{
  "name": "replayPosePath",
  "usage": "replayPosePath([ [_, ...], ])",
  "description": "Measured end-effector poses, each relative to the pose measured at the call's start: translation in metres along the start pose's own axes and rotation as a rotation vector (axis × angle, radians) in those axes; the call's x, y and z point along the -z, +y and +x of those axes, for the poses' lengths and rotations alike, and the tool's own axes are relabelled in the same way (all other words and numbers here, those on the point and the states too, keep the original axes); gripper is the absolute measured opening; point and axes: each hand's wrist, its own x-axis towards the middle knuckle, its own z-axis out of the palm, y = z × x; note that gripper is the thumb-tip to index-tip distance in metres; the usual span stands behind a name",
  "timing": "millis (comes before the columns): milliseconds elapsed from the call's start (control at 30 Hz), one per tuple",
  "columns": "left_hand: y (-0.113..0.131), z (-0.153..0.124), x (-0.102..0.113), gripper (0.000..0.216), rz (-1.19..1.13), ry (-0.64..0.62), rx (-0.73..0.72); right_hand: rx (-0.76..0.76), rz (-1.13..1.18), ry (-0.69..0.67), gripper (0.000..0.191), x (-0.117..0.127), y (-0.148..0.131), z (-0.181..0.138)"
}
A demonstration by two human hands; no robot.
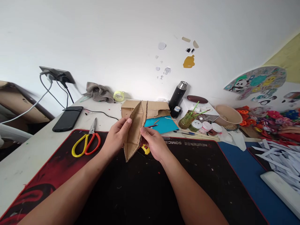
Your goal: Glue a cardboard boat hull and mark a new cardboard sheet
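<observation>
A folded piece of corrugated cardboard [136, 131] is held up above the black desk mat, its two long sides bent up into a narrow trough with a pointed lower end. My left hand [119, 132] grips its left side, thumb on the inner face and fingers behind. On the right edge, my right hand [152, 142] pinches the cardboard, its fingertips mostly hidden behind. Just beneath, a yellow tool [146, 149], partly covered by cardboard and hand, lies on the mat. Scissors [87, 142] with one yellow and one red handle rest to the left.
Behind lie more cardboard [158, 107] and a blue sheet [164, 124]. A black thermos [178, 94], paint jars [196, 125] and a brush cup [186, 120] stand at the back right. A phone [67, 118] lies left; paper strips [278, 159] pile up right.
</observation>
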Motion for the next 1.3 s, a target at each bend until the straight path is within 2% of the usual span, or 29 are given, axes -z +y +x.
replayPosePath([
  [133,-0.003,0.001,-0.001,0.055,0.097,0.002,-0.054,0.04,-0.025,0.005,0.049,0.0,0.003,0.002],
  [333,-0.013,0.004,-0.003,0.04,0.237,0.037,-0.119,0.058,-0.1,0.033,0.051,0.0,0.004,0.002],
  [500,-0.015,0.003,-0.007,0.038,0.203,0.026,-0.103,0.058,-0.114,0.044,0.055,-0.003,0.003,0.002],
  [733,-0.011,0.003,-0.006,0.022,0.276,0.11,-0.118,0.049,-0.078,0.052,0.055,-0.002,0.005,0.0],
  [1033,-0.005,0.007,0.003,0.028,0.154,0.139,-0.048,-0.017,-0.018,-0.033,0.053,-0.004,0.005,0.0],
  [1300,-0.011,0.003,-0.003,0.016,0.261,0.179,-0.101,0.035,-0.104,-0.026,0.051,-0.008,-0.001,-0.002],
])
